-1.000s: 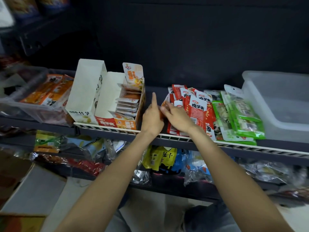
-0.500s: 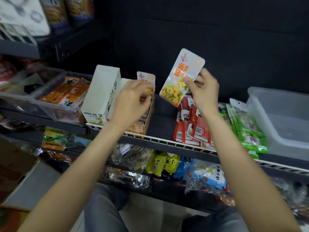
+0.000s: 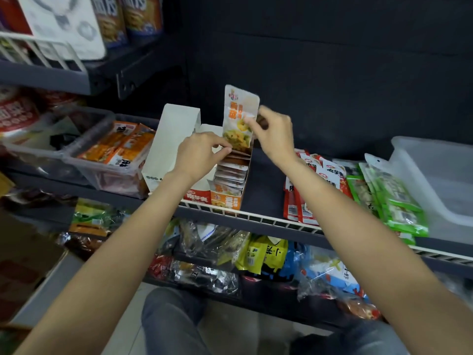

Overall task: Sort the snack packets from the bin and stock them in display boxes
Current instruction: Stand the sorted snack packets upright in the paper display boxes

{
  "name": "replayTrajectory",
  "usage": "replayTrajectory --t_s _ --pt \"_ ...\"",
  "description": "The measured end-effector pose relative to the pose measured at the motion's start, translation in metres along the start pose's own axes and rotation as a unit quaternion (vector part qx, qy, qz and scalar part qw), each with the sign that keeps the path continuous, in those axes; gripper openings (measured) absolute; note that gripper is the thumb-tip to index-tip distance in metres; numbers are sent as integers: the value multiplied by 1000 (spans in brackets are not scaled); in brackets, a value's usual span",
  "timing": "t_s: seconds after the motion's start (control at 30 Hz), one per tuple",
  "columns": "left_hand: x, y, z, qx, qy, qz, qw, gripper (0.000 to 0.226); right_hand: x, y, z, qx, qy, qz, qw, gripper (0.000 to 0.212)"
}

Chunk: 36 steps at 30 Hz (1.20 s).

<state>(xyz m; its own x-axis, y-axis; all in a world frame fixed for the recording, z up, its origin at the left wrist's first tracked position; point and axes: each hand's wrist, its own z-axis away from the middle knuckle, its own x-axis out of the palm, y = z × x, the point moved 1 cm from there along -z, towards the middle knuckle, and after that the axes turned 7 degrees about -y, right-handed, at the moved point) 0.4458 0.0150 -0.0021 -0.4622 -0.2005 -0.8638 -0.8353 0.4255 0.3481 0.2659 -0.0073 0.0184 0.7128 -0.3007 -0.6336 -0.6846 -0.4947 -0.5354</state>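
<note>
- Clear bin point(image 3: 84, 160), at 9 o'clock on the shelf point(image 3: 266, 221): holds orange packets.
- White carton point(image 3: 169, 144), just right of the bin: stands upright, beside the display box.
- Left hand point(image 3: 197, 155): fingertips pinched on the top edges of the packets standing in the orange display box point(image 3: 227, 185), toward its back end.
- Display box: sits at the shelf's front edge, filled with a row of overlapping packets.
- Yellow-orange snack packet point(image 3: 239, 116), at 12 o'clock of the box: upright, its lower edge at the back of the row.
- Right hand point(image 3: 275, 134): grasps this packet by its right edge.
- Red packets point(image 3: 309, 190) and green packets point(image 3: 386, 198), at 3 o'clock: lie loose on the shelf.
- Clear tub point(image 3: 440, 185), far right: touches the green packets.
</note>
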Motion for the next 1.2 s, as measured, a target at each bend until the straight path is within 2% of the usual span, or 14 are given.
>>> replayTrajectory --t_s 0.1,0.23,0.27,0.43,0.53,0.7,0.77,0.87,1.0,1.1,1.2 --pt "1 -3 2 -19 13 36 999 17 4 -1 -7 9 -33 36 999 16" --pt "2 -2 5 -20 18 79 996 16 15 14 2 50 -126 130 982 19" --pt "3 -3 5 -21 18 82 996 16 16 16 6 56 -129 147 979 20" --pt "5 -3 3 -35 31 107 993 12 10 13 12 -1 -28 183 983 17" --pt "6 -1 1 -40 35 109 993 9 13 16 11 22 -70 234 969 16" --pt "7 1 -4 -34 44 86 995 13 13 15 0 61 -105 240 963 18" --pt "8 1 -7 -38 44 75 995 15 12 15 -3 72 -109 226 965 17" --pt "5 3 -6 -37 59 35 997 22 1 23 0 134 -51 87 986 18" --pt "-8 23 9 7 112 11 994 29 -22 31 27 161 1 -41 986 16" --pt "-10 62 23 49 133 83 986 27 -42 38 66 154 -28 -86 984 19" --pt "12 107 33 87 100 154 979 25 -60 56 109 164 -78 -26 983 22"
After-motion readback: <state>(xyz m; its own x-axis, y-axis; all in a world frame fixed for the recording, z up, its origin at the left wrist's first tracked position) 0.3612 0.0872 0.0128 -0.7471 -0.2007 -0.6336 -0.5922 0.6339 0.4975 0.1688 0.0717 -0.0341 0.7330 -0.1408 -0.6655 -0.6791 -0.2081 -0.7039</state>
